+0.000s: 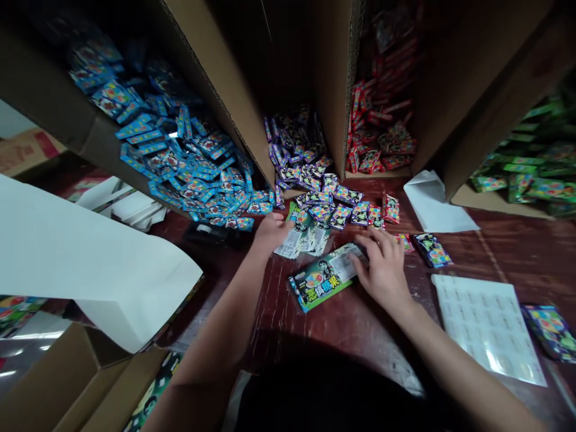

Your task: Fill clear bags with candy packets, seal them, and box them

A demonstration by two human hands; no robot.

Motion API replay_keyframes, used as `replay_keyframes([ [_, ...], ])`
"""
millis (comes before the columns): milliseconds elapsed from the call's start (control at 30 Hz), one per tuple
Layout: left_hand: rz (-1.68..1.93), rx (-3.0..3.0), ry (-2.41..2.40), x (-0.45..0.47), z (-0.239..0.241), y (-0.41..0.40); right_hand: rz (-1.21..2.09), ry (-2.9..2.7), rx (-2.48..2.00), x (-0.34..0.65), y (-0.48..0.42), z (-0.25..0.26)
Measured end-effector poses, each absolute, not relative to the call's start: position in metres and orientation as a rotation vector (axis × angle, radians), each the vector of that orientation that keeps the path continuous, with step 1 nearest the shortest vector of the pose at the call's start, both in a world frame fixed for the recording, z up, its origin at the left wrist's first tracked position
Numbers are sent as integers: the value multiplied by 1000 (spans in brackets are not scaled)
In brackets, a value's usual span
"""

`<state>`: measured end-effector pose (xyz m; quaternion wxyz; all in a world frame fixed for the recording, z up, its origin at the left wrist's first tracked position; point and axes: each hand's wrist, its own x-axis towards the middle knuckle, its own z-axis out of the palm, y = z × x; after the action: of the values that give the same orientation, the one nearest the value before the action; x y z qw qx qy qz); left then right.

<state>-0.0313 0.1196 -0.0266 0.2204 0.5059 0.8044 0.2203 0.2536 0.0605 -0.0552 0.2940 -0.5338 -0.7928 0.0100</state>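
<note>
My left hand (270, 233) lies beside a fanned group of green printed bags (294, 237), its thumb over their left edge and its fingertips by the blue packets (261, 201). The thumb stands apart from the fingers, and no held thing shows. My right hand (384, 264) rests at the right end of a larger green-and-black candy pack (321, 282) with colourful lettering. Its thumb touches that pack, while the bent, spread fingers reach to a small red packet (376, 219). Purple packets (341, 216) are scattered just beyond both hands.
Tall cardboard boxes hold blue (180, 159), purple (294, 141), red (382, 141) and green packets (535, 174). At right lie white paper (438, 201), a sticker sheet (490, 324) and dark packs (432, 250). White card (90, 252) juts in above an open carton (58, 384) at left.
</note>
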Motion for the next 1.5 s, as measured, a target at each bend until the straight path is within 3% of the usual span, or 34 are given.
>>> replay_keyframes([
  [200,351,1462,2333,-8,-32,128,120,-2268,-1199,209,63,-19],
  [400,322,1616,2339,-46,15,91,237,-2162,-1049,221,70,0],
  [633,721,1822,1411,-9,48,15,521,-2097,-956,228,83,37],
  [800,627,1728,1346,18,41,-3,881,-2161,-1027,261,73,51],
  [1000,455,1455,1072,59,24,-20,1226,-2619,-809,325,44,69],
  [1100,514,1227,1008,84,1,-19,1248,-2534,-990,343,30,60],
  [1233,772,1086,1199,113,-31,-14,907,-1849,-1462,339,5,19],
  [1300,895,998,1206,124,-42,-15,968,-1611,-1578,325,-12,-5],
  [1400,978,953,1252,133,-53,-17,1121,-1570,-1722,296,-31,-35],
  [1500,1012,1077,1427,128,-58,-6,922,-1593,-1847,269,-28,-51],
])
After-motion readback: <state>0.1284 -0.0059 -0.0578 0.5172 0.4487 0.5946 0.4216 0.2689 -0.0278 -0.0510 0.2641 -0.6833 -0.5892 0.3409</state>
